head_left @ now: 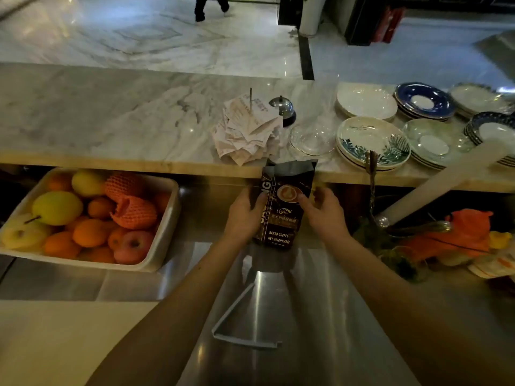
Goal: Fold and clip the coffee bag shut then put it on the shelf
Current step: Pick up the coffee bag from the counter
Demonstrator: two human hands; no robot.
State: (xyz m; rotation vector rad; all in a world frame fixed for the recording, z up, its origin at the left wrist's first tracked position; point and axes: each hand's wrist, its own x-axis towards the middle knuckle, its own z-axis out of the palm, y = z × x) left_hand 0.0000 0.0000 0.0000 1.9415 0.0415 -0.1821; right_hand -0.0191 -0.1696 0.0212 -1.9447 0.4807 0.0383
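A dark coffee bag (285,207) stands upright on the steel counter (320,316), its silver top edge unfolded. My left hand (245,215) grips the bag's left side. My right hand (324,211) touches its right side with the fingers on the front face. A grey bag clip (239,321) lies hinged wide apart on the counter, nearer to me than the bag and apart from both hands.
A tray of oranges, apples and pears (167,227) sits left. The raised marble ledge (111,112) behind the bag holds a receipt spike (248,126), a bell (282,108) and stacked plates (373,140). Orange netting and greens (451,235) lie right.
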